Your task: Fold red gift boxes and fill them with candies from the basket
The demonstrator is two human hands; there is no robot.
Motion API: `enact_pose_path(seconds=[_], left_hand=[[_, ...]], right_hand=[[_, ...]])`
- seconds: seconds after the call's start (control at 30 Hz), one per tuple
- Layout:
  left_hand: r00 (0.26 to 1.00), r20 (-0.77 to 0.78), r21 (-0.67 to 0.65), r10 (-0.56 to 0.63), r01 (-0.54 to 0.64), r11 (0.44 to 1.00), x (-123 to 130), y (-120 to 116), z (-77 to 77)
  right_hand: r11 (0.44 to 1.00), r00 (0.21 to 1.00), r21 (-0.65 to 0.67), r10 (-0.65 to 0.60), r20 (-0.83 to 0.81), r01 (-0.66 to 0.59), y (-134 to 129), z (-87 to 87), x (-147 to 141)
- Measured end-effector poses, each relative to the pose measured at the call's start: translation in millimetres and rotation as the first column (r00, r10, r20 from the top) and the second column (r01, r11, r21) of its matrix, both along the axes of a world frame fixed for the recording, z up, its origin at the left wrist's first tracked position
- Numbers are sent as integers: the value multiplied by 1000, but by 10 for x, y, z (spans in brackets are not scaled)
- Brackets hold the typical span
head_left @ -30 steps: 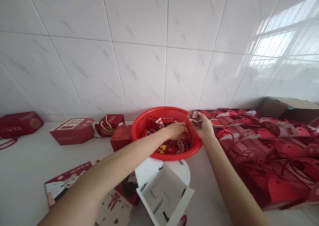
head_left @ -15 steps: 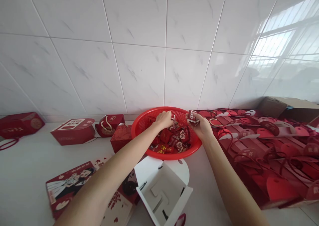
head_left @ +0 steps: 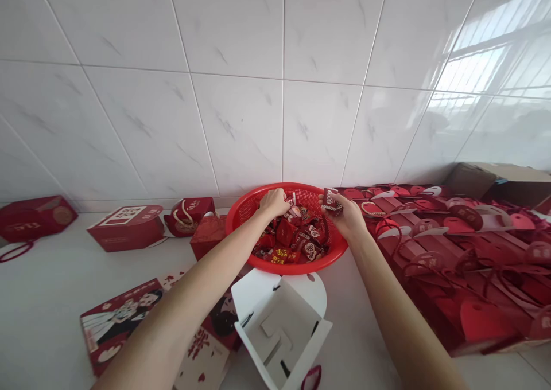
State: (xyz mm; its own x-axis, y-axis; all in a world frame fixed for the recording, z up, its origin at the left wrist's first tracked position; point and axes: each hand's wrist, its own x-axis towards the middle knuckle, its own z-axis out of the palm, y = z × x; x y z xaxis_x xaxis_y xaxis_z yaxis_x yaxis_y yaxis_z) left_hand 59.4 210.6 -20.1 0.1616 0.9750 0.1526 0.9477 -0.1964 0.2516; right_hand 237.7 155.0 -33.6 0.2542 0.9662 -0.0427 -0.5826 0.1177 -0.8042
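Head view: a dark red wrapped packet is held above the right side of a red basket, by the right hand. It is cradled on a turned-up palm between thumb and fingers, apparently so that its weight is borne from below without squeezing. Whether more than one piece is gathered there cannot be told.

By the left hand, a red-and-white wrapped piece is gripped between narrowly closed fingertips over the far left part of the basket; a pinch seems suited to something so small. Beneath both hands, wrapped sweets are heaped loosely, contained by the raised rim.

On the near side of the basket, an open white-lined box is set with its flaps spread, presumably to leave its mouth within easy reach. To its left, printed cartons are laid on the pale surface, partly hidden by the left forearm.

Farther left, red boxes are lined up along the tiled wall. To the right, red handled boxes are packed in close rows, perhaps to save room, with a brown cardboard box placed at the far right.
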Motion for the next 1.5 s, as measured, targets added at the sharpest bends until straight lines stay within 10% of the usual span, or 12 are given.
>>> enact_pose_path(seconds=[0.13,0.37,0.63,1.5], left_hand=[[959,-51,51,-280,282,958,109,-59,-42],[790,-128,-317,-600,540,779,387,-148,-176],[815,-91,-489,-573,464,738,235,-99,-145],[857,19,-258,-516,502,825,295,-119,-177]], right_hand=[[1000,1000,-4,-5,12,5,-6,11,-11],[1000,1000,3,2,18,-2,-22,13,-6],[1000,999,3,-9,34,9,-17,10,-23],[1000,998,2,-16,65,16,-48,23,-47]])
